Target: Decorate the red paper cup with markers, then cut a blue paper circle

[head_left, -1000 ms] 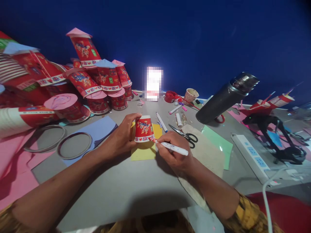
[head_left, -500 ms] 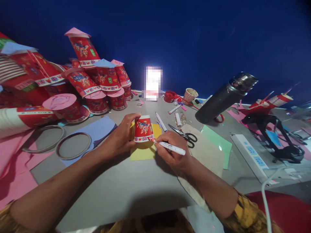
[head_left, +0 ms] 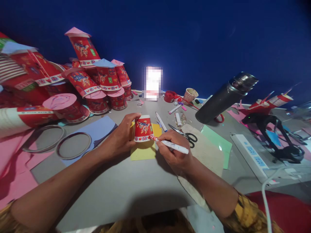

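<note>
My left hand [head_left: 123,131] grips a red paper cup [head_left: 143,126] by its left side, fingers behind it and thumb near the lower rim. The cup is upside down, its wide white rim at the bottom painted with small red and purple shapes. In my right hand [head_left: 173,147] is a white marker [head_left: 176,147] with a red tip, held like a pen. Its tip is at the right end of the cup's white band. Beneath the cup lie yellow paper sheets [head_left: 142,154]. A second marker [head_left: 161,121] and black-handled scissors [head_left: 191,139] lie just beyond my right hand.
Stacked red cups with paper tops [head_left: 107,77] fill the left, near two grey rings [head_left: 73,145] on blue paper [head_left: 103,126]. A black flask [head_left: 221,98] stands right of centre. Farther right are a power strip [head_left: 250,155] and a black strap frame [head_left: 286,139]. A bright blurred screen [head_left: 153,82] stands behind.
My right hand and the marker have shifted slightly to the right, the tip now a little higher along the cup's band. The left hand and cup have barely moved.
</note>
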